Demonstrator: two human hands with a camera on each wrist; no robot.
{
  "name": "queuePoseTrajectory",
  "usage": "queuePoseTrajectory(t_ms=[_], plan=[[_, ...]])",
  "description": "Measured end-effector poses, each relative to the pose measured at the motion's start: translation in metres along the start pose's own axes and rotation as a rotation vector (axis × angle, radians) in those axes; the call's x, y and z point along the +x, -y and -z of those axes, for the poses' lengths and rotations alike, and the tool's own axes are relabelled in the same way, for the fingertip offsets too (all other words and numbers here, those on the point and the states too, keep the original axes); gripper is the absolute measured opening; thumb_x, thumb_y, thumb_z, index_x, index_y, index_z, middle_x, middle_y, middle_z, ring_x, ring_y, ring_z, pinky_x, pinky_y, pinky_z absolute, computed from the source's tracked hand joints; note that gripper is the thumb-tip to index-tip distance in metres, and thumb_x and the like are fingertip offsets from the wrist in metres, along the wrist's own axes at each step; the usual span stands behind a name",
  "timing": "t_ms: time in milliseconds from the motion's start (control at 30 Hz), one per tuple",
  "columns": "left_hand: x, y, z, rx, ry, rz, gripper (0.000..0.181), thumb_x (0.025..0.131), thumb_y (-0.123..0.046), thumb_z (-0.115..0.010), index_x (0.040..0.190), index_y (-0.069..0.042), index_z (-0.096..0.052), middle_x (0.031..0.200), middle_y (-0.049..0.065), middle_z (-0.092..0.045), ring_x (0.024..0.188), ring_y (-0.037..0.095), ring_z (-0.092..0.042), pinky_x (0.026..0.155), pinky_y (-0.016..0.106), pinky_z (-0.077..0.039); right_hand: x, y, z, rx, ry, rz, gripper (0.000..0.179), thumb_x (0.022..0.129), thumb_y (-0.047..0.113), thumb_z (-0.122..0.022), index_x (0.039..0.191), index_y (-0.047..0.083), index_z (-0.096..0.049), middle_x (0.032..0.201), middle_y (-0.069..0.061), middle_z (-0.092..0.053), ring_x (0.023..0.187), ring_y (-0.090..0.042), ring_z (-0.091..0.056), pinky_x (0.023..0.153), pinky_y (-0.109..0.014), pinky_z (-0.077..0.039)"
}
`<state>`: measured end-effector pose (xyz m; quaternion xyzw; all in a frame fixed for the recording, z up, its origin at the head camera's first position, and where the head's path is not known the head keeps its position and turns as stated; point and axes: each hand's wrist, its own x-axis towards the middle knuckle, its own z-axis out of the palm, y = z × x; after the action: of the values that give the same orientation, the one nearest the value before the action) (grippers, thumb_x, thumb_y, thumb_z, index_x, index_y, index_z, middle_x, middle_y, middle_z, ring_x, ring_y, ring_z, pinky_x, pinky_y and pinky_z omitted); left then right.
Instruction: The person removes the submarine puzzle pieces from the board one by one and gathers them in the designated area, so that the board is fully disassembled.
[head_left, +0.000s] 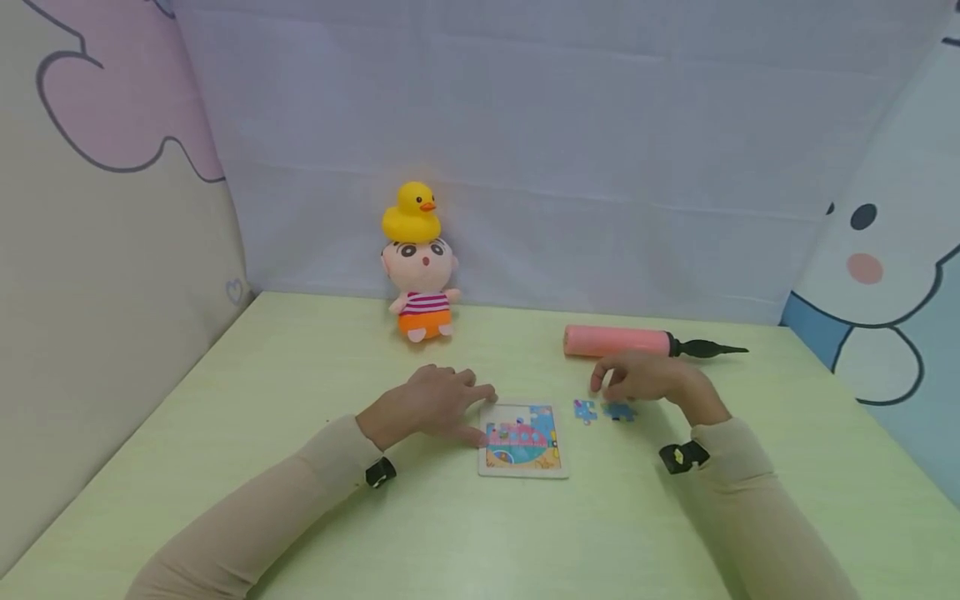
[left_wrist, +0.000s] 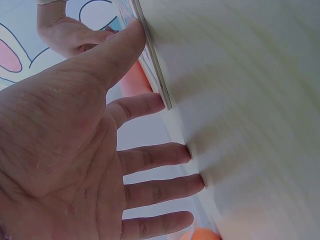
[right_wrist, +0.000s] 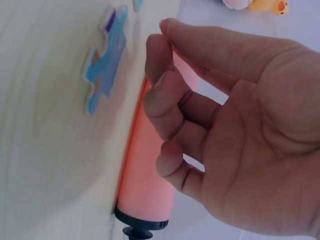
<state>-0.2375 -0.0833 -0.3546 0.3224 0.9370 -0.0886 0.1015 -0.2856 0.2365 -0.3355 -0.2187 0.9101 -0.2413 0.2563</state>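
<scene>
A jigsaw puzzle board (head_left: 522, 476) with a pale frame lies on the table, partly filled with a pink and blue picture; its upper left shows bare backing. My left hand (head_left: 441, 403) spreads its fingers at the board's left side. In the left wrist view, thumb and index finger touch the board's edge (left_wrist: 159, 75), the other fingers straight. To the right lie loose blue puzzle pieces, one (head_left: 585, 410) near the board and a larger cluster (head_left: 620, 412) beside it. Above these hovers my right hand (head_left: 643, 377), fingers loosely bent, nothing held; a gap separates it from the blue pieces (right_wrist: 107, 65).
Behind the right hand lies a pink hand pump (head_left: 618, 341) with a black nozzle. A plush doll (head_left: 424, 304) sits at the back left, a yellow rubber duck (head_left: 412, 218) on its head. White cloth (head_left: 525, 167) hangs behind the table (head_left: 450, 542).
</scene>
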Motion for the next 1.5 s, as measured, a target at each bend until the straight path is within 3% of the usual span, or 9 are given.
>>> queuePoseTrajectory(t_ms=[367,767,1100,1333,1500], plan=[[0.0,-0.002,0.001,-0.019,0.018,0.01,0.063,0.089,-0.064,-0.062,0.142,-0.034,-0.05,0.121,0.001,-0.061,0.098,0.021,-0.061,0.082,0.036,-0.049,0.005,0.018,-0.011,-0.052,-0.001,0.171,0.013,0.093,0.003,-0.063,0.104,0.008,-0.069,0.088,-0.005,-0.069,0.075,-0.019,-0.061,0.069,-0.032,-0.048],[0.002,-0.001,-0.001,-0.048,0.03,0.018,0.063,0.088,-0.064,-0.063,0.143,-0.034,-0.049,0.121,0.001,-0.06,0.1,0.02,-0.06,0.086,0.038,-0.048,0.01,0.037,-0.025,-0.066,0.015,0.179,0.019,0.094,0.002,-0.062,0.108,0.012,-0.07,0.086,-0.004,-0.068,0.069,-0.017,-0.06,0.058,-0.029,-0.047],[0.002,-0.001,0.0,-0.03,0.027,0.017,0.064,0.088,-0.065,-0.063,0.143,-0.034,-0.05,0.122,0.001,-0.061,0.1,0.021,-0.06,0.084,0.037,-0.049,0.012,0.049,-0.031,-0.108,0.046,0.111,0.02,0.096,0.009,-0.065,0.114,0.018,-0.07,0.092,0.001,-0.065,0.077,-0.015,-0.058,0.067,-0.031,-0.049],[0.001,-0.002,0.001,-0.035,0.016,0.008,0.063,0.088,-0.064,-0.064,0.142,-0.034,-0.051,0.12,0.001,-0.06,0.096,0.021,-0.06,0.083,0.037,-0.049,0.007,0.052,-0.03,-0.151,0.089,0.128,0.029,0.096,0.013,-0.067,0.125,0.017,-0.07,0.097,0.002,-0.065,0.084,-0.013,-0.056,0.072,-0.03,-0.048],[0.0,-0.002,0.001,-0.036,0.014,0.008,0.062,0.088,-0.063,-0.064,0.142,-0.034,-0.051,0.123,0.002,-0.06,0.098,0.022,-0.061,0.084,0.038,-0.049,0.007,0.054,-0.031,-0.157,0.084,0.137,0.03,0.095,0.013,-0.068,0.124,0.016,-0.071,0.097,0.002,-0.065,0.087,-0.012,-0.056,0.076,-0.03,-0.048]])
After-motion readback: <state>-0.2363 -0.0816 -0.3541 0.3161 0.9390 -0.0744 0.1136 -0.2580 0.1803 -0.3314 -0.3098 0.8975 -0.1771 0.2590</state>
